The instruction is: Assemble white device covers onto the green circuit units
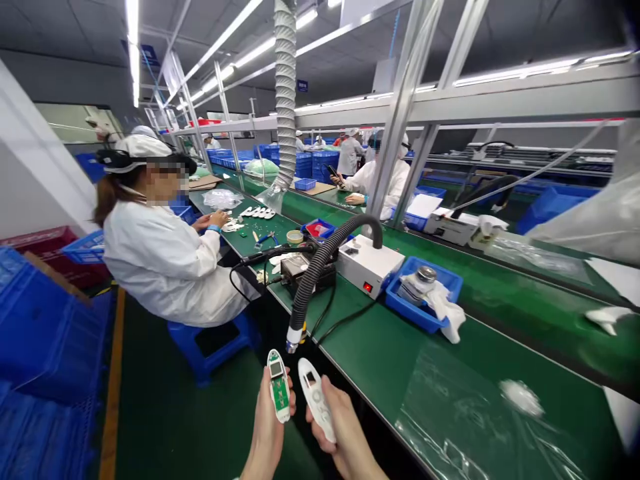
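My left hand (269, 415) is closed around a white shell half with a green circuit board (280, 393) and a small grey screen in it. Close by on the right, my right hand (340, 417) grips a white shell piece (316, 399) that has a rectangular window near its top. The two pieces are upright, side by side and apart. Just above them hangs the nozzle (294, 339) of a black ribbed hose.
The green bench (350, 333) carries a white box with a red switch (370, 267), a blue tray (425, 293) and clear plastic sheets (460, 413). A person in white (160, 247) sits at the left on a blue stool.
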### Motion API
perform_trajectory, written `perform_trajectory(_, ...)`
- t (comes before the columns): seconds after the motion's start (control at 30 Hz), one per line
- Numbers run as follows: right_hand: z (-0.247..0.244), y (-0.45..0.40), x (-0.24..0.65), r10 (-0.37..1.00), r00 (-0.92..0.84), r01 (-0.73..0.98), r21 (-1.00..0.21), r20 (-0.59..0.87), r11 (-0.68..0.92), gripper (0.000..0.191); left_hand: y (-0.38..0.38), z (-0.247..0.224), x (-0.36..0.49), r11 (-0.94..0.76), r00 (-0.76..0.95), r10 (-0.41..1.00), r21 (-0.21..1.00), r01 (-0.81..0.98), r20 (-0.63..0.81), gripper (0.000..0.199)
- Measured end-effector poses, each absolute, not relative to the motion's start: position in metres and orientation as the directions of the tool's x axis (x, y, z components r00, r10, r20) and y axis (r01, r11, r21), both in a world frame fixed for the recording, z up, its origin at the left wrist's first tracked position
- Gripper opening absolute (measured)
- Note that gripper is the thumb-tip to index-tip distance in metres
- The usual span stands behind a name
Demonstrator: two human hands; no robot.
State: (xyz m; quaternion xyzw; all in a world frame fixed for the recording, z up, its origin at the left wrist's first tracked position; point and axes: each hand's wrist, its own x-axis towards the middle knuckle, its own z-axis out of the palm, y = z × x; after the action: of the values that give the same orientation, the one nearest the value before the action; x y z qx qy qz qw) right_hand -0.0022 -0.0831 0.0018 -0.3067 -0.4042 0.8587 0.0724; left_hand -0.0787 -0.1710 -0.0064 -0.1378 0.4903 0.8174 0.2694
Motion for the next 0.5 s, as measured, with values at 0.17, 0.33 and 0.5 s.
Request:
perform_trajectory(0.17,0.01,-0.109,-0.06,0.282,-0.855,0.129,-0.706,-0.435,-0.696,0.058,-0.191,-0.01,-0.091,-0.408,-0.822,0.226,0.716,-0.567,-0.522,0.044)
perform_trajectory(0.33,-0.004,-0.095,-0.046,0.371,-0.82,0.086,-0.735,-0.436,-0.673,0.057,-0.169,-0.012,-0.084,-0.389,-0.797,0.307,0.695,-0.605,-0.521,0.043)
perform_trajectory(0.5,-0.021,-0.094,-0.05,0.403,-0.796,0.093,-0.75,-0.451,-0.655,0.062,-0.165,-0.012,-0.082,-0.392,-0.797,0.31,0.694,-0.604,-0.519,0.044)
